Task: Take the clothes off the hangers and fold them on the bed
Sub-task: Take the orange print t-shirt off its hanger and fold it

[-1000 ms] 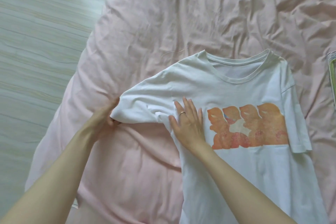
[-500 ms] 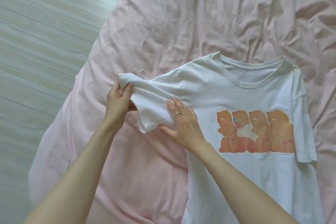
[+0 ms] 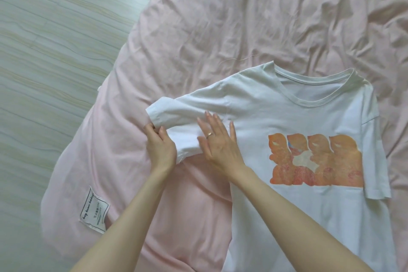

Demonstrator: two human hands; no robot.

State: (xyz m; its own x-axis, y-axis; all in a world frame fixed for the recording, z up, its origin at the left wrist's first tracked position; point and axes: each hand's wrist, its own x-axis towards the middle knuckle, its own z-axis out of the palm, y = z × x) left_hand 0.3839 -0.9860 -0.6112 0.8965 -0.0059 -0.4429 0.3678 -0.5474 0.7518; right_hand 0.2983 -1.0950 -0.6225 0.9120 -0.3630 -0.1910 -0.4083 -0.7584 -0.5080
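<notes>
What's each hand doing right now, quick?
Left hand: closed, pinching the sleeve of the T-shirt.
Right hand: open, fingers flat, pressing on the T-shirt by the sleeve.

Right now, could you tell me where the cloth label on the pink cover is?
In the head view, the label sits low on the left of the pink cover, near its edge by the floor, left of the left forearm.

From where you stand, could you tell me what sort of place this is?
Most likely a home bedroom: a white T-shirt lies spread on a bed's rumpled pink duvet, which bears a sewn-on label, beside pale wood-look flooring.
</notes>
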